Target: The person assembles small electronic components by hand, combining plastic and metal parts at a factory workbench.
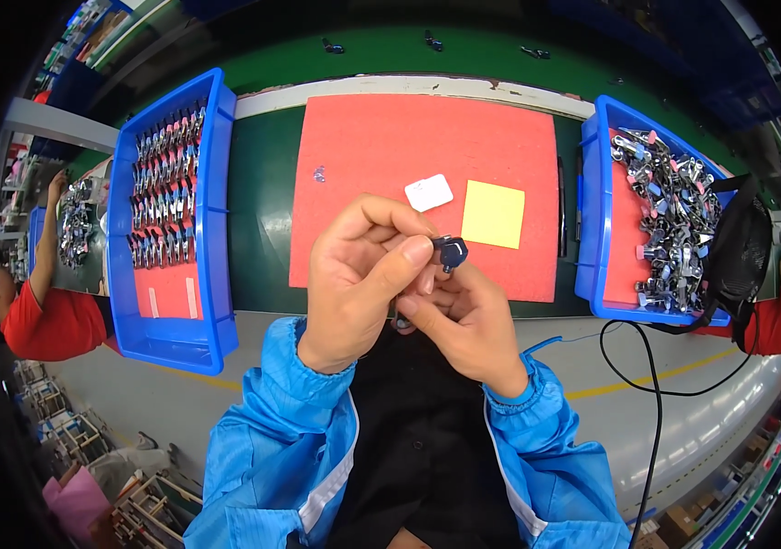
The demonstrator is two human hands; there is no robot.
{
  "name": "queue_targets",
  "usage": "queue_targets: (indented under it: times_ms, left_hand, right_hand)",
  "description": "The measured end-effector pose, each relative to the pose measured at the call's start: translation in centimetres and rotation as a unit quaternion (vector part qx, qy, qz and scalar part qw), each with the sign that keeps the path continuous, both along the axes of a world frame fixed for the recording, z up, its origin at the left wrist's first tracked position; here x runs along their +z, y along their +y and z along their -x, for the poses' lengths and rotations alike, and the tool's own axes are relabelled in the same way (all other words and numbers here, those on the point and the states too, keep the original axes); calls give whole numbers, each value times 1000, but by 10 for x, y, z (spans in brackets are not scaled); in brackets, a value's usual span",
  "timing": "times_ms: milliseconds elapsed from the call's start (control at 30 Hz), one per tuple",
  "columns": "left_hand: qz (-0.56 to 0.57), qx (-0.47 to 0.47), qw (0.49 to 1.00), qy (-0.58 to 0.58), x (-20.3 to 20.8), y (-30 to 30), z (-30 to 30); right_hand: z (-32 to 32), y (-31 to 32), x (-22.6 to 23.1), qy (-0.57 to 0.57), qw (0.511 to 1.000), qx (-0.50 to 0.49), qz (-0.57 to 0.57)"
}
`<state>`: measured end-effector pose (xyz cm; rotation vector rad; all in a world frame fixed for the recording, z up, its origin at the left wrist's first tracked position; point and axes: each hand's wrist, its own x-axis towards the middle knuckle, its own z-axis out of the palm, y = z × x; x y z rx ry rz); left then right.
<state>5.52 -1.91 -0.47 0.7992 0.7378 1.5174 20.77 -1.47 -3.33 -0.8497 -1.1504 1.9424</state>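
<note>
My left hand (358,279) pinches a small, dark, glossy part (451,252) between thumb and forefinger, holding it up above the front edge of the red foam mat (354,137). The part has a rounded dark blue-black head with a shiny highlight. My right hand (468,334) sits just below and to the right, its fingers curled in and its thumb bent. A sliver of something shiny shows under the right thumb, too small to name. Behind my hands, a white card-like piece (429,192) and a yellow square of paper (493,214) lie on the mat.
A blue bin (217,229) at left holds rows of small metal-and-dark parts. Another blue bin (596,215) at right holds a heap of similar parts. Beyond it hangs a black mesh bag (738,247); a black cable (656,393) trails below. Red-clothed people work at both sides.
</note>
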Motion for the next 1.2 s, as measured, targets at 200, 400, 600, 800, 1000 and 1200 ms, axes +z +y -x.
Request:
queue_targets:
  times_ms: [200, 400, 600, 800, 1000, 1200]
  left_hand:
    - [69, 11, 997, 24, -4, 7, -11]
    - [105, -23, 993, 39, -3, 9, -6]
    - [113, -13, 994, -10, -3, 9, 1]
    - [82, 9, 996, -25, -11, 7, 7]
    - [94, 4, 995, -42, -10, 4, 12]
    - [86, -10, 994, -64, -13, 4, 14]
  right_hand:
    - [-3, 1, -5, -29, 1000, -5, -9]
    - [-1, 1, -10, 6, 997, -71, 7]
    - [-5, 2, -15, -26, 999, -28, -18]
    - [-10, 2, -14, -100, 990, 94, 7]
    - [-9, 2, -17, -89, 987, 132, -28]
    - [-8, 4, -22, -86, 981, 171, -22]
